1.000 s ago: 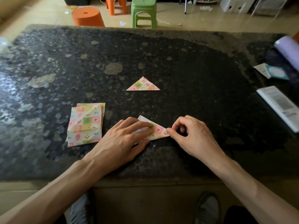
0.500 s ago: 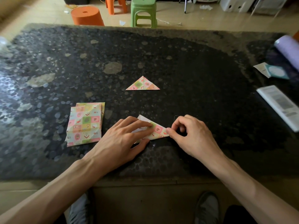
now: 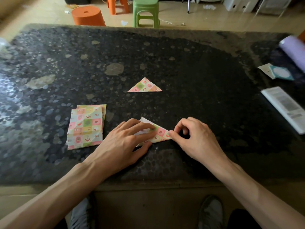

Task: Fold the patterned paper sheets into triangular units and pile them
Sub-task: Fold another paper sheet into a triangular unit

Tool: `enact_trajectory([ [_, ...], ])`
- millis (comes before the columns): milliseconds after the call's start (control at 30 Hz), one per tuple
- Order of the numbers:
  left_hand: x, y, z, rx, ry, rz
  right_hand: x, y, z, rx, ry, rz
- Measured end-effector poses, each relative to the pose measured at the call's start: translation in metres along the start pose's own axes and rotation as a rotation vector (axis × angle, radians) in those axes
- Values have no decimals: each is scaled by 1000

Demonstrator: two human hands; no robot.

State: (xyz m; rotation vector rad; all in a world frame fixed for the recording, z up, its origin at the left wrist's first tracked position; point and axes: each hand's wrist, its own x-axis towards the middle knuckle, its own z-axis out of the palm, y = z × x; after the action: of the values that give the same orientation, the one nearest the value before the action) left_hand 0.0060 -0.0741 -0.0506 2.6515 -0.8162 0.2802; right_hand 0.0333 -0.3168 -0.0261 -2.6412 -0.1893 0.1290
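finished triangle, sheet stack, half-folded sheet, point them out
finished triangle [image 3: 144, 86]: head view, centre of patterned face
sheet stack [image 3: 86, 126]: head view, middle of top sheet
half-folded sheet [image 3: 160, 133]: head view, exposed patterned flap

2 tri units [image 3: 144, 86], 1 sheet stack [image 3: 85, 126], 3 stools [image 3: 146, 12], 2 hands [image 3: 122, 146].

Open stretch of dark tabletop [image 3: 206, 96] between finished triangle [image 3: 144, 85] and the half-folded sheet [image 3: 160, 133], stack of patterned sheets [image 3: 85, 126] blocking the near left, white booklet [image 3: 285, 106], card [image 3: 279, 72] and purple roll [image 3: 293, 50] crowding the right edge
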Motion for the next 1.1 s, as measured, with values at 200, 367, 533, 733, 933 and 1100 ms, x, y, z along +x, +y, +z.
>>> enact_trajectory([
  [200,1,0,-1,-5,-10,-5,1,0,-2,1,-12,3],
  [367,2,1,-1,-7,-3,-2,5,3,-11,29,-89,15],
  [533,2,1,-1,-15,0,4,10,14,-22,125,-142,44],
  [733,2,1,-1,-23,5,1,13,19,-23,190,-160,49],
  [933,2,1,-1,-22,0,-1,13,18,-22,209,-168,54],
  [1100,2,2,-1,-10,10,2,12,18,-29,147,-259,25],
])
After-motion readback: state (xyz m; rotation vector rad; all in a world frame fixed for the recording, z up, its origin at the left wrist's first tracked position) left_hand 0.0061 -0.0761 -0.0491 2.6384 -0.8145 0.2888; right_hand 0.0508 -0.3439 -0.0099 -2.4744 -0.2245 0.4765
